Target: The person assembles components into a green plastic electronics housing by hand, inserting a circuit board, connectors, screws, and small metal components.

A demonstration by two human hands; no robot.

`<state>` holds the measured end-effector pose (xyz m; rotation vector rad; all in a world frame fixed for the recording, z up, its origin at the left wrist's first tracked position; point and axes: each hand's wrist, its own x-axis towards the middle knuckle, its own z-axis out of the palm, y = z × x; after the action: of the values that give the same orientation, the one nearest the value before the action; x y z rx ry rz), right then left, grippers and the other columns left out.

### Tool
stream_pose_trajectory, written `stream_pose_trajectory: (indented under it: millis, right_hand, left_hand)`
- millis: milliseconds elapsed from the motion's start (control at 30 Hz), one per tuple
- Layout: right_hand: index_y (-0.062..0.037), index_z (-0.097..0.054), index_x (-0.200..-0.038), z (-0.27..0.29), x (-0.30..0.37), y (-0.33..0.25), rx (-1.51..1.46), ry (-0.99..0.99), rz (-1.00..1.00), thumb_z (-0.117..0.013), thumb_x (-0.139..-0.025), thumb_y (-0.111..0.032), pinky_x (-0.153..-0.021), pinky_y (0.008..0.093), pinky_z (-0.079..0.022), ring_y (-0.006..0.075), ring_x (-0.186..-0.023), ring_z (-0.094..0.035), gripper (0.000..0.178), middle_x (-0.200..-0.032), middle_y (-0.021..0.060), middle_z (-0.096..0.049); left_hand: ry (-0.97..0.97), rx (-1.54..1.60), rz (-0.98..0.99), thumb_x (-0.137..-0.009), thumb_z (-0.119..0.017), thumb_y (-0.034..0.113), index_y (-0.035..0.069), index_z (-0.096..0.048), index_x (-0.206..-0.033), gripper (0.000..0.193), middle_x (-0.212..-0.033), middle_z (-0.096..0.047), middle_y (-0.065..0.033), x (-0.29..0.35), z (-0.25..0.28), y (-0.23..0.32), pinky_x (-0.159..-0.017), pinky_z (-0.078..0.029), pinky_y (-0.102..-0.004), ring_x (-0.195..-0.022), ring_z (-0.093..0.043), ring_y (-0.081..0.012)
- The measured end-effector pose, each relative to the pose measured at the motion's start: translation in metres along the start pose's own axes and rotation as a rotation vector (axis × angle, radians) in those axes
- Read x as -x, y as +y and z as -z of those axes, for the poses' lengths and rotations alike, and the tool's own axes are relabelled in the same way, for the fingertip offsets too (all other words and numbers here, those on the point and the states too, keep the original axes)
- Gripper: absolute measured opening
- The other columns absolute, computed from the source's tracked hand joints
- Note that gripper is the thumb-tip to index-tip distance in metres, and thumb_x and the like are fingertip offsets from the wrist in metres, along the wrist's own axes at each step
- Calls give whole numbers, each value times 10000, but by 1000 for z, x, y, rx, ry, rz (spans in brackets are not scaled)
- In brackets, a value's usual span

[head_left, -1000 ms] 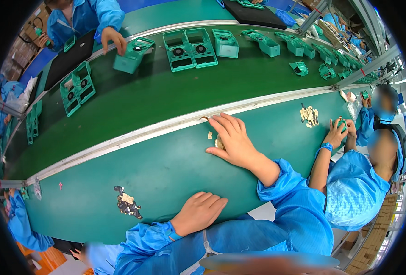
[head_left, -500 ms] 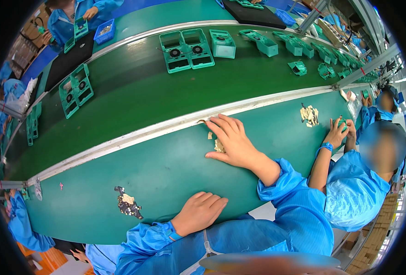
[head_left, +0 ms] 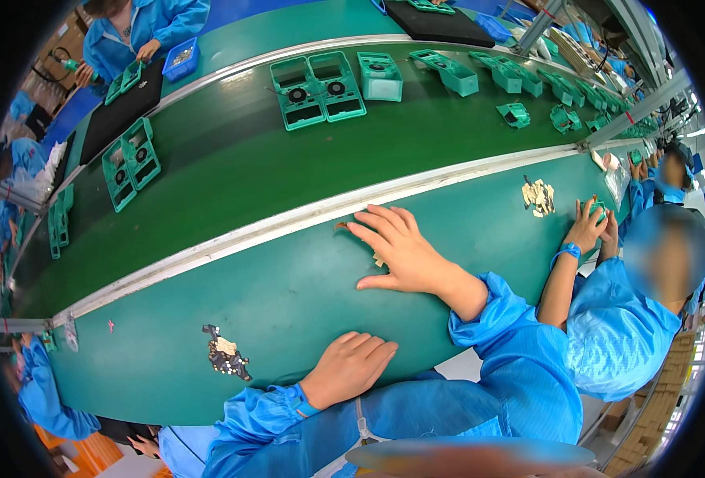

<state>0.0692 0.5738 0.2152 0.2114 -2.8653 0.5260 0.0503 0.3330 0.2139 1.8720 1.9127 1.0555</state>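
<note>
My right hand (head_left: 407,256) is over the green worktable (head_left: 281,295), fingers spread and thumb apart. Its index fingertip is at a small brown strip (head_left: 342,226) beside the pale rail; I cannot tell whether it touches it. Beneath the palm, a few beige pieces (head_left: 379,260) show only in part. My left hand (head_left: 349,368) lies at the table's near edge, fingers together and loosely bent, with nothing visible in it. Left of it is a small heap of black and beige pieces (head_left: 227,353).
Beyond the rail (head_left: 305,209), a green conveyor belt (head_left: 233,159) carries several green plastic housings (head_left: 318,90). A pile of beige pieces (head_left: 538,197) lies to the right, near a co-worker's hands (head_left: 590,231). Another person sits across the belt by a blue bin (head_left: 181,59).
My right hand shifts slightly, covering more of the beige pieces, and the brown strip lies a little farther left. The housings on the belt have moved slightly left. My left hand stays put.
</note>
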Motion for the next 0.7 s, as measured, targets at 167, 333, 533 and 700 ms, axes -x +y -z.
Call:
stream_pose_trajectory:
  millis: [167, 333, 533, 700]
  right_hand:
    - [-68, -430, -1464, -8, 3, 6, 28, 19, -3, -773, -787, -500, -1123, 557, -275, 381, -1396, -361, 873, -1477, 173, -428]
    - [-70, -429, -1465, -4, 1, 14, 18, 58, -42, -775, -788, -482, -1122, 542, -281, 375, -1387, -371, 864, -1463, 158, -441]
    - [-75, -427, -1470, -4, 3, 14, 16, 36, -12, -766, -782, -519, -1125, 543, -278, 371, -1389, -370, 886, -1459, 153, -447]
    - [-68, -425, -1467, -7, 4, 8, 44, 39, 37, -758, -786, -506, -1115, 550, -284, 382, -1378, -374, 875, -1441, 172, -447]
  left_hand:
    - [0, -4, -7, -863, -709, 94, 54, -690, -1037, 180, -888, -673, -47, -2, -1, 1, -699, -490, -332, -775, -634, -205]
    - [3, -4, -6, -865, -705, 93, 54, -688, -1032, 173, -887, -673, -48, -3, -1, 1, -697, -490, -335, -774, -633, -209]
    - [1, 3, -7, -862, -705, 87, 55, -686, -1035, 176, -887, -674, -48, -4, -4, 1, -692, -490, -341, -770, -634, -217]
    - [2, -14, -13, -857, -707, 81, 57, -688, -1028, 174, -876, -673, -51, -3, -3, 2, -684, -491, -352, -756, -635, -228]
